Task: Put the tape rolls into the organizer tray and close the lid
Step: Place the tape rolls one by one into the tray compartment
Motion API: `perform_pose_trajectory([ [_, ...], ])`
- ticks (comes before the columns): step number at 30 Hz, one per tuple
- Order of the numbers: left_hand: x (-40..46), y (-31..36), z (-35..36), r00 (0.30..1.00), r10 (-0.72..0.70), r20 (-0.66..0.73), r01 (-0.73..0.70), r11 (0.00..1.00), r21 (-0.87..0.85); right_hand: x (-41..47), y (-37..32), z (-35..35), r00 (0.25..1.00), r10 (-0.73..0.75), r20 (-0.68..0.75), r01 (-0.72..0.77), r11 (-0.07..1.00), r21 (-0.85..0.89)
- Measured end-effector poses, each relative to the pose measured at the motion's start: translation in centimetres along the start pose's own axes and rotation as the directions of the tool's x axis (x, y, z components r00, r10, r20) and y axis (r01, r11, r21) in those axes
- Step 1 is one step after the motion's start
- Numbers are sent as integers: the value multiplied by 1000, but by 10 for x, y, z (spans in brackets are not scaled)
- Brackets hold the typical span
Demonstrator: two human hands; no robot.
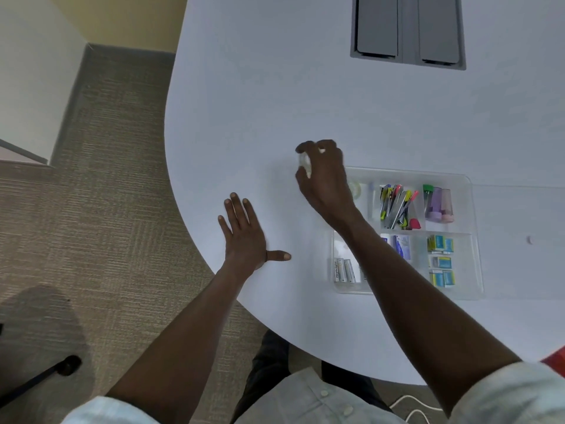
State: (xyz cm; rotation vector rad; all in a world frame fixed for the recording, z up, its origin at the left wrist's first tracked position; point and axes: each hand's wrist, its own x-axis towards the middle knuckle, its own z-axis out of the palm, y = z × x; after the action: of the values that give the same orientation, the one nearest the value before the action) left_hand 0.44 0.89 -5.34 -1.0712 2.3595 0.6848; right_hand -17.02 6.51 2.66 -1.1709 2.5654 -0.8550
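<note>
My right hand (324,175) hovers just left of the clear organizer tray (475,240), with its fingers closed around a pale, blurred tape roll (304,163). Another tape roll (356,188) lies in the tray's top-left compartment, partly hidden by my wrist. My left hand (244,237) rests flat on the white table (275,87) with fingers spread, holding nothing. The tray's clear lid (519,209) lies open flat to the right of the tray.
The tray holds batteries (344,270), markers and clips (396,206), small tubes (438,203) and staple boxes (441,260). A grey cable hatch (408,32) is set into the table at the back. The table's curved edge runs left; carpet lies below.
</note>
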Motion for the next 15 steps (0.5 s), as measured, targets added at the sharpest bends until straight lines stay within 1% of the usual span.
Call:
perform_pose_trajectory([
  [3,-1,1,-2,1000,-2,5,2,1000,0,-16,9,-31,977,135,-164,-124,989,80],
  [4,-1,1,-2,1000,-5,6,5,1000,1,-24,15,-41,959,199,-200,-186,979,82],
  [6,0,1,-3,1000,-12,12,12,1000,3,-39,27,-54,920,320,-224,-314,947,65],
  [7,0,1,-3,1000,-16,16,16,1000,5,-47,33,-58,905,365,-217,-363,931,51],
  [9,0,1,-3,1000,-22,21,22,1000,11,-62,44,-61,894,411,-182,-414,910,20],
  [12,1,1,-3,999,-22,27,22,1000,6,-75,56,-56,907,410,-96,-414,910,-18],
  [15,0,1,-2,999,-19,27,19,1000,0,-78,60,-47,921,389,-2,-389,921,-19],
])
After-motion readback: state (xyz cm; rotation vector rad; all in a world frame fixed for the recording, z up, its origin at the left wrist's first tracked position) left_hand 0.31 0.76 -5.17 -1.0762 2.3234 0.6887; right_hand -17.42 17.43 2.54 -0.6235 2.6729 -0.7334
